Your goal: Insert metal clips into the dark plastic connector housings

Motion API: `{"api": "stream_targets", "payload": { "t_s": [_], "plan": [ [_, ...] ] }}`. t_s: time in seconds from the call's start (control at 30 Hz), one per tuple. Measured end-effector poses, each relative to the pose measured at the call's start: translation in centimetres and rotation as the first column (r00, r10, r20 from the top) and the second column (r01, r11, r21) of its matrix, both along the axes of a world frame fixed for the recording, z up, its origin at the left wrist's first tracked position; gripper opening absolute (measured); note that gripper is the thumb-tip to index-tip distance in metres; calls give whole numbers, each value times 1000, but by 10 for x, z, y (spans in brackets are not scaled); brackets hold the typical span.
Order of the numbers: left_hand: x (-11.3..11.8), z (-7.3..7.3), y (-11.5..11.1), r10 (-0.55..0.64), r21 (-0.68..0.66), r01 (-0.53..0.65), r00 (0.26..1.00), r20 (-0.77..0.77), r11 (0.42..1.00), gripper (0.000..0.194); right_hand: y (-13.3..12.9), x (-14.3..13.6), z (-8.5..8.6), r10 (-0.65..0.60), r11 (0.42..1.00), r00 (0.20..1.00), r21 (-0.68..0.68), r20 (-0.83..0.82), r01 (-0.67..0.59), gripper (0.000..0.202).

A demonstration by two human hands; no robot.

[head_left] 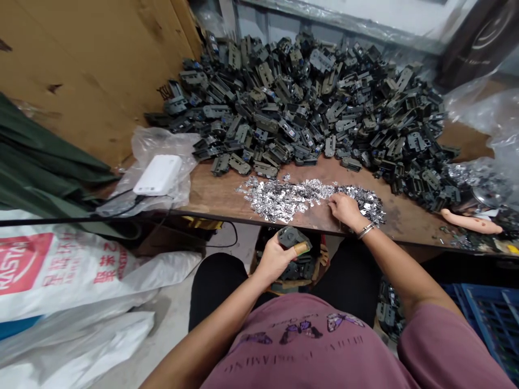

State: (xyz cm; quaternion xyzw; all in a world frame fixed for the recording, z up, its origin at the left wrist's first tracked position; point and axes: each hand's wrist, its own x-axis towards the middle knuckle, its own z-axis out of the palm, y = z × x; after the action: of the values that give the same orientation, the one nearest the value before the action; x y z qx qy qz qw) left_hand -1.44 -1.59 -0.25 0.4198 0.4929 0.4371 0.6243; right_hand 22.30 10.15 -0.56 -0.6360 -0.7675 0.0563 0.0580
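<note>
My left hand (274, 259) is closed around a dark grey plastic housing (290, 236), held in front of the table edge above my lap. A yellowish wrap (301, 248) covers its thumb. My right hand (344, 209), with a bracelet at the wrist, reaches onto the table with its fingertips pinched together among small metal pieces. Whatever lies between those fingertips is too small to make out. Shiny silver metal pieces (275, 200) spread to the left of this hand, and a darker heap of metal pieces (367, 201) lies just right of it.
A large pile of similar grey housings (284, 108) covers the back of the wooden table (214, 189). A white power bank (158, 174) rests on plastic film at left. Below the table edge, a box holds more housings (298, 268). A blue crate (490, 319) stands lower right.
</note>
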Motion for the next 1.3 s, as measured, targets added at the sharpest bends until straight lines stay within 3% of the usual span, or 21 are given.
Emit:
{"api": "stream_targets", "payload": {
  "t_s": [0.1,0.23,0.37,0.5,0.57,0.67,0.77,0.9,1.0,1.1,1.2,1.3],
  "plan": [
    [-3,-2,2,43,61,-41,999,-28,997,37,-15,-5,6,67,996,973,-40,-220,-77,12],
    [-2,-5,3,40,147,-29,996,-74,989,35,-58,-28,22,166,975,842,-44,-513,-220,12],
    [-1,-8,-1,14,259,50,971,-238,965,32,-86,-49,37,362,925,822,60,-438,-376,9],
    [-4,-13,-7,-50,352,158,953,-297,923,35,-92,-49,43,413,885,805,-20,-426,-465,13],
    [-8,-14,-11,-65,320,154,960,-274,935,36,-95,-44,42,405,875,769,-35,-494,-484,14],
    [-12,-10,-16,-38,212,91,970,-240,973,32,-104,-40,36,459,868,711,97,-532,-487,15],
    [-15,-3,-20,-18,150,55,972,-235,987,31,-115,-42,26,568,819,675,244,-470,-520,19],
    [-15,4,-23,-60,110,90,966,-252,990,29,-122,-49,17,631,773,670,252,-391,-582,24],
    [-15,6,-25,-76,109,111,956,-282,988,28,-123,-52,13,612,786,659,246,-438,-567,21],
    [-16,3,-26,-82,136,131,944,-319,982,26,-125,-52,10,526,841,643,225,-557,-493,17],
    [-17,-1,-28,-55,154,114,938,-343,982,26,-128,-51,8,292,907,588,23,-754,-421,16],
    [-19,-3,-29,11,154,42,944,-329,987,29,-132,-51,6,-9,930,444,-170,-896,-325,17]
  ]
}}
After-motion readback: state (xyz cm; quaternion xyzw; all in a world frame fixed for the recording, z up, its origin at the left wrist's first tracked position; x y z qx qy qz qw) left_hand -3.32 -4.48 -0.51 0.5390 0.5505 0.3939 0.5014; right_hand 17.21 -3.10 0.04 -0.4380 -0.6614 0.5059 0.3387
